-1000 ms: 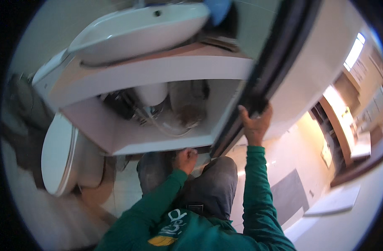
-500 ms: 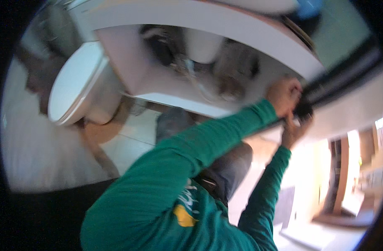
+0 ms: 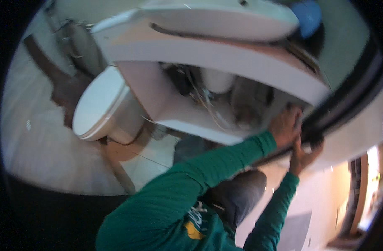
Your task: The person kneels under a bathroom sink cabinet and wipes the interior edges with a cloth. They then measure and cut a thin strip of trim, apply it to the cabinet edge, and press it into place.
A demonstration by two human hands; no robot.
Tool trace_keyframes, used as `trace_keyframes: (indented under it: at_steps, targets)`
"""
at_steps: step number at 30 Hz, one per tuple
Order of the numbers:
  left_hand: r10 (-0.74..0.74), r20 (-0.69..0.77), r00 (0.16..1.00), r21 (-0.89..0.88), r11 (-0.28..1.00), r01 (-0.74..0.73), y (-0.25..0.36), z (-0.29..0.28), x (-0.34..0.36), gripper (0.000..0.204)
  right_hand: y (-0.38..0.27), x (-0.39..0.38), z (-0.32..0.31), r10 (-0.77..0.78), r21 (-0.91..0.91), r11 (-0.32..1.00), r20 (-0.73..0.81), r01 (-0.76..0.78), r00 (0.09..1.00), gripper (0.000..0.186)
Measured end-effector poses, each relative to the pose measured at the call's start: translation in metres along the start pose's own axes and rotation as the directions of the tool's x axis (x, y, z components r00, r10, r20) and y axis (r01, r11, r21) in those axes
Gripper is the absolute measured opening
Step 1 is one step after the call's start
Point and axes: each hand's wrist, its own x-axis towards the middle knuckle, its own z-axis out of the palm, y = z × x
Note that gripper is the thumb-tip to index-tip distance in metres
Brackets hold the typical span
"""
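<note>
A low white cabinet stands open in front of me, with pipes and hoses inside. At its right front edge is my left hand, its fingers closed at the cabinet's side by a long dark strip that slants up to the right. Just below it, my right hand has its fingers curled round something small and dark, with the thumb raised towards the left hand. The two hands nearly touch. What lies between the fingers of either is too blurred and covered to name.
A white basin sits on top of the cabinet, with a blue rounded thing beyond its right end. To the left is a white toilet with its lid down. My bent knee is under my left forearm.
The whole view has swung, so the cabinet and toilet sit further right and lower in it. Both hands stay together at the cabinet's right edge.
</note>
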Motion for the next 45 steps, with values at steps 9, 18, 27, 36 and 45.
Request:
trace_keyframes:
  at_steps: [9,18,27,36,45]
  targets:
    - [-0.093,0.256,0.962,0.085,0.994,0.073,-0.052,-0.028,-0.051,0.032,-0.007,-0.008,-0.007,0.144,-0.154,0.979,0.042,-0.136,0.989,0.098]
    - [-0.117,-0.254,0.96,0.019,0.992,0.126,-0.071,-0.215,-0.081,0.018,-0.023,0.007,-0.007,0.154,-0.16,0.976,0.041,-0.146,0.987,0.097]
    - [-0.504,-0.487,0.713,-0.126,0.848,0.514,-0.139,-0.263,-0.178,0.021,-0.019,-0.006,-0.006,0.134,-0.11,0.985,0.035,-0.129,0.99,0.075]
    - [-0.753,-0.294,0.589,-0.249,0.655,0.713,-0.156,-0.214,-0.217,0.022,-0.016,0.006,-0.021,0.221,0.0,0.975,0.144,-0.223,0.965,0.069]
    - [-0.768,-0.151,0.623,-0.286,0.637,0.716,-0.207,-0.227,-0.256,0.036,-0.022,0.009,0.001,0.059,-0.251,0.966,-0.017,-0.061,0.998,0.109]
